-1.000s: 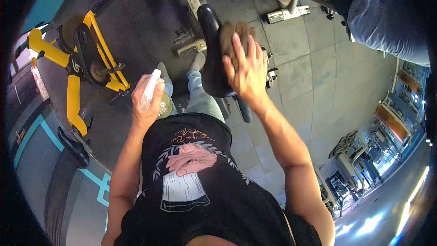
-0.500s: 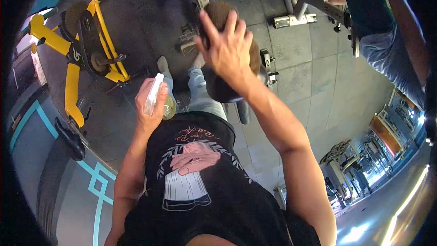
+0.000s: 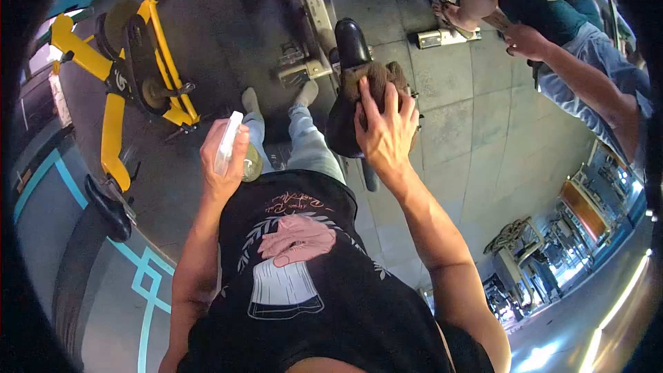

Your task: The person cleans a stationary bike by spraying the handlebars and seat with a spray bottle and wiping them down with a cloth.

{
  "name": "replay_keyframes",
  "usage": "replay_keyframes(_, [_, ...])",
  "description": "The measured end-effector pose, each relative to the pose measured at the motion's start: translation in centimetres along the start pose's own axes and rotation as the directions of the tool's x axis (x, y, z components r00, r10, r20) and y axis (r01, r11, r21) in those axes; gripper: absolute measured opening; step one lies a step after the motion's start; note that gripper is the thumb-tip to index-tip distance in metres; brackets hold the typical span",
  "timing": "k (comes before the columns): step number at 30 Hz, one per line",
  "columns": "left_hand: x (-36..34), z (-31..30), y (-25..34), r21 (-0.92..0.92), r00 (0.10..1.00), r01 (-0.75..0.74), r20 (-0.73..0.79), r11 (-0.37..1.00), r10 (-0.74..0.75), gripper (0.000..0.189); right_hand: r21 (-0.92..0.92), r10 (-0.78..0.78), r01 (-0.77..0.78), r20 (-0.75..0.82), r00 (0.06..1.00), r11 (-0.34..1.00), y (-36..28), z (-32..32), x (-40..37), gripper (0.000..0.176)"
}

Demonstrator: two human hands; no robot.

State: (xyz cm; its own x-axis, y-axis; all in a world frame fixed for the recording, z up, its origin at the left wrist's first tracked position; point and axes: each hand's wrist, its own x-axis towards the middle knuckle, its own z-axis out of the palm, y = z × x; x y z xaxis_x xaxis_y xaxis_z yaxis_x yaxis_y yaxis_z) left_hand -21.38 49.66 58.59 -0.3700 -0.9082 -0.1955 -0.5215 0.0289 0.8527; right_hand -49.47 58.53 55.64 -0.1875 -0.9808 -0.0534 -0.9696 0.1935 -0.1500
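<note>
In my left hand (image 3: 222,155) is a spray bottle (image 3: 253,164) with a white trigger head; my fingers are wrapped round its neck. Part of the yellowish bottle body shows beside my wrist. My right hand (image 3: 387,124) grips a brown cloth (image 3: 377,77) from above and presses it on a black bike saddle (image 3: 352,43). The saddle's narrow nose sticks out beyond the cloth, and its wide rear part lies partly under the cloth and hand.
At left stands a yellow exercise bike (image 3: 110,131) with a black saddle (image 3: 107,211). A seated person (image 3: 573,62) is close by at upper right. A metal machine foot (image 3: 304,71) lies ahead of my feet. Gym equipment (image 3: 525,255) stands farther right.
My right hand and the cloth have moved back toward me and slightly right, uncovering the saddle's nose. My left hand holds nearly still. The person at right has shifted, showing an arm and hand.
</note>
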Motion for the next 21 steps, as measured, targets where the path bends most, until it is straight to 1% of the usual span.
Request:
replay_keyframes(1, [0.2,0.1,-0.4,-0.014,1.0,-0.001,0.003,1.0,0.001,0.023,-0.014,0.002,-0.002,0.004,1.0,1.0,0.2,0.0,0.2,0.066])
replay_keyframes(3, [0.5,0.2,-1.2,0.001,0.998,-0.068,0.012,0.998,0.068,0.021,-0.049,-0.005,0.006,0.014,1.0,0.999,-0.4,0.0,1.2,0.066])
replay_keyframes(5, [0.9,0.3,-1.0,-0.01,0.999,-0.04,0.019,0.999,0.04,0.021,-0.056,-0.007,0.008,0.026,1.0,0.998,-0.7,-0.1,3.5,0.065])
replay_keyframes(7, [1.3,0.7,-0.6,-0.016,0.999,-0.023,0.036,1.0,0.023,0.02,-0.006,0.033,-0.033,-0.045,0.998,0.999,-1.0,0.1,6.2,0.054])
replay_keyframes(9, [1.8,1.2,-0.5,0.005,0.995,-0.075,0.071,0.997,0.074,0.02,-0.032,0.003,-0.006,-0.075,0.997,0.999,-1.7,0.0,8.2,0.054])
replay_keyframes(11, [2.2,2.1,0.0,0.013,0.988,-0.107,0.11,0.994,0.105,0.02,-0.001,-0.012,0.012,-0.096,0.995,1.0,-2.2,0.1,9.7,0.055])
replay_keyframes(14, [3.2,2.9,1.4,0.012,0.971,-0.181,0.16,0.983,0.176,0.02,0.044,0.011,-0.006,-0.098,0.995,0.999,-1.8,0.2,7.8,0.057])
replay_keyframes(15, [3.5,3.2,2.0,-0.007,0.962,-0.212,0.175,0.977,0.21,0.02,0.037,0.019,-0.016,-0.063,0.998,0.999,-1.5,-0.2,6.5,0.057])
replay_keyframes(17, [3.6,3.5,2.6,-0.014,0.962,-0.217,0.166,0.976,0.216,0.021,0.008,0.012,-0.012,-0.003,1.0,1.0,-0.8,-1.0,2.9,0.057])
replay_keyframes(19, [3.7,3.7,2.5,-0.047,0.941,-0.281,0.184,0.959,0.285,0.025,-0.032,0.009,-0.005,0.108,0.994,0.999,-0.2,-1.5,0.6,0.064])
replay_keyframes(20, [3.6,3.7,2.5,-0.062,0.95,-0.241,0.189,0.969,0.248,0.027,-0.041,0.003,0.001,0.111,0.994,0.999,-0.2,-1.4,0.7,0.064])
replay_keyframes(21, [3.4,3.7,2.4,-0.07,0.952,-0.237,0.184,0.969,0.246,0.027,-0.041,-0.003,0.007,0.108,0.994,0.999,-0.4,-1.3,0.9,0.063])
